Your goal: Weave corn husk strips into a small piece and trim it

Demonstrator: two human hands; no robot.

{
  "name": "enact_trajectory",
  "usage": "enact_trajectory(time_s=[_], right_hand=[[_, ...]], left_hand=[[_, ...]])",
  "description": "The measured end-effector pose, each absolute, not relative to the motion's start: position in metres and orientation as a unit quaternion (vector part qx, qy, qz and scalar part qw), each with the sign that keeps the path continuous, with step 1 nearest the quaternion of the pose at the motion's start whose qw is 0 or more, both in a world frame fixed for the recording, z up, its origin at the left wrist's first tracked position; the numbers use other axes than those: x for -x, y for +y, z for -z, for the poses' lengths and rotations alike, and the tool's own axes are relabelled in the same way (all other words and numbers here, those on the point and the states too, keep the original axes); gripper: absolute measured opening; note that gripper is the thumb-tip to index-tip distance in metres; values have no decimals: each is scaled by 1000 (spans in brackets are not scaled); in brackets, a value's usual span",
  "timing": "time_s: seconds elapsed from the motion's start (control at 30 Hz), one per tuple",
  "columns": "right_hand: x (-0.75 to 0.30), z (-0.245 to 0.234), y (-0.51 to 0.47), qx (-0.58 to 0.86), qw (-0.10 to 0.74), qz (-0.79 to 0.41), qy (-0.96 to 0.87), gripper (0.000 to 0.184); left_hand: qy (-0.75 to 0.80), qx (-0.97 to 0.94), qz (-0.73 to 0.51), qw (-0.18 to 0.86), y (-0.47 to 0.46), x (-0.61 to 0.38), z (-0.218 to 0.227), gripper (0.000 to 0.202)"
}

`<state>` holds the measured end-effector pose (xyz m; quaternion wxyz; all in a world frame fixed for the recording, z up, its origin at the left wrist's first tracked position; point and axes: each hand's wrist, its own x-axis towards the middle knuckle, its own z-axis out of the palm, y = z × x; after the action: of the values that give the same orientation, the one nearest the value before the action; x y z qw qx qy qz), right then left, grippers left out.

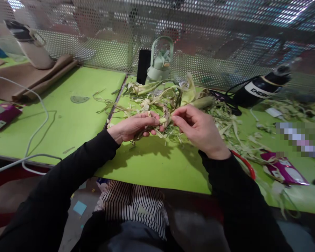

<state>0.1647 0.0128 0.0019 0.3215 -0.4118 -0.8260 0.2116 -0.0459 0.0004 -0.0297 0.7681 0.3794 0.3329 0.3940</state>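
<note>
My left hand is closed around a small bundle of pale and brownish corn husk strips above the near edge of the green table. Just to the right, my right hand pinches thumb and forefinger together at the bundle's brownish end, apparently on a thin strip of husk; the pinched part is mostly hidden. Behind both hands lies a loose heap of dry husks, with a broad pale green husk standing up out of it.
A green bottle and a black upright object stand behind the heap. More husk scraps, a black bottle, a purple packet and red handles lie right. To the left are a cable, brown paper and a pale bottle.
</note>
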Motion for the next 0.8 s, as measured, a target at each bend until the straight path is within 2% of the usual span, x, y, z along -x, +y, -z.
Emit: enact_trajectory(time_s=[0.1,0.3,0.43,0.63,0.8], right_hand=[[-169,-4,13,422,317,-216,-821,21],[-190,-14,16,452,183,-171,-856,27],[-201,-9,22,487,139,-168,-845,34],[-237,13,14,554,155,-118,-809,58],[-307,22,-16,611,94,-19,-786,40]], left_hand=[[345,-369,-427,750,3,46,31,9],[319,-348,-531,704,4,51,23,11],[304,-322,-616,652,4,56,14,12],[306,-347,-622,631,-3,57,7,16],[290,-392,-600,634,-12,57,3,19]])
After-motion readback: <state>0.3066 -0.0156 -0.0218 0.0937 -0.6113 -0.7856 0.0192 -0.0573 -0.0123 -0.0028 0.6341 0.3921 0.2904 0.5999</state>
